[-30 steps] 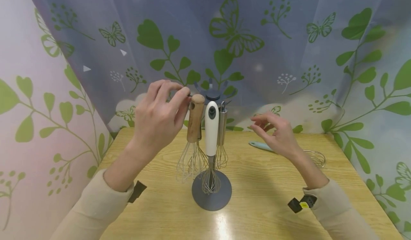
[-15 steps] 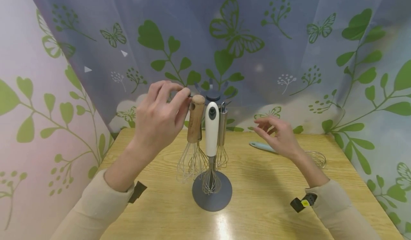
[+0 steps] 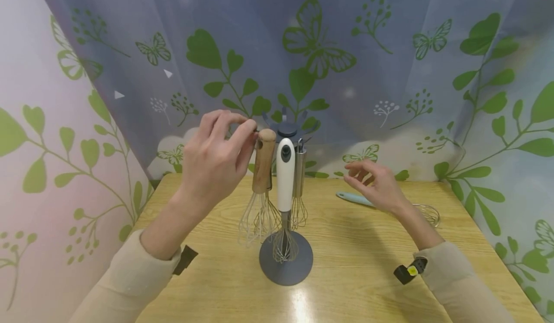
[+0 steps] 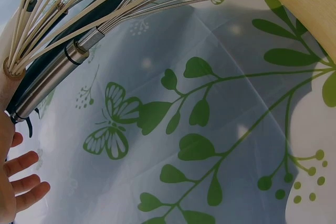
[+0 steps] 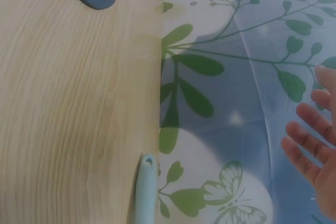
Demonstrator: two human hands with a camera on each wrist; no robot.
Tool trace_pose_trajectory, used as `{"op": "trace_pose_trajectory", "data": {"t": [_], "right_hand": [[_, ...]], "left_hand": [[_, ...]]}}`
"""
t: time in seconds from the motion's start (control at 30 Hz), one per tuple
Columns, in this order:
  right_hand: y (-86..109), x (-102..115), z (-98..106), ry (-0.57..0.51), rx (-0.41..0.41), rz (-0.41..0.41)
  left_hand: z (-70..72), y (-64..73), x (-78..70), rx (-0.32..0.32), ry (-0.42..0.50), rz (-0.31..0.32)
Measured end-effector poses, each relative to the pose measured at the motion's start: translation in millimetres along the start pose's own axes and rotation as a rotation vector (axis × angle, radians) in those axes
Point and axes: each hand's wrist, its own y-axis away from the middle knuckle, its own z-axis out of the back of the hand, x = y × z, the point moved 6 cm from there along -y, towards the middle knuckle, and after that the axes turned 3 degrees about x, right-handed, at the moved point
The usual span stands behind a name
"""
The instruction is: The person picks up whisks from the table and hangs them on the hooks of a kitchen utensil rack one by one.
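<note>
My left hand [image 3: 214, 157] is at the top of a wooden-handled whisk [image 3: 263, 167], thumb and forefinger pinching the dark hook tip of a whisk stand [image 3: 286, 130] beside the handle's end. Its other fingers [image 4: 25, 179] show spread in the left wrist view. In front of the post hangs a white-handled whisk [image 3: 285, 176], with a steel-handled whisk [image 3: 299, 171] to its right. Another whisk is partly hidden behind the wooden one. My right hand [image 3: 376, 186] holds nothing, fingers loosely bent, above a light blue-handled whisk [image 3: 354, 197].
The stand's round grey base [image 3: 286, 270] sits on the wooden table [image 3: 346, 275]. The blue-handled whisk lies near the table's back edge, partly covered by my right hand and wrist. Printed cloth [image 3: 324, 20] hangs behind the table and at both sides.
My right hand has drifted slightly right and down, with its fingers still loosely bent. The left hand keeps its pinch at the hook, and the hanging whisks look the same.
</note>
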Motion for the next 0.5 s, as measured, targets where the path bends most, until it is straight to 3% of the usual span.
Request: {"op": "trace_pose_trajectory", "data": {"t": [0.27, 0.5], "right_hand": [[3.4, -20, -8, 0.008, 0.068, -0.104], [5.4, -35, -12, -0.007, 0.113, -0.147]], "left_hand": [[-0.4, 0.4, 0.2, -0.006, 0.003, 0.009], [-0.1, 0.2, -0.1, -0.017, 0.017, 0.02]]}}
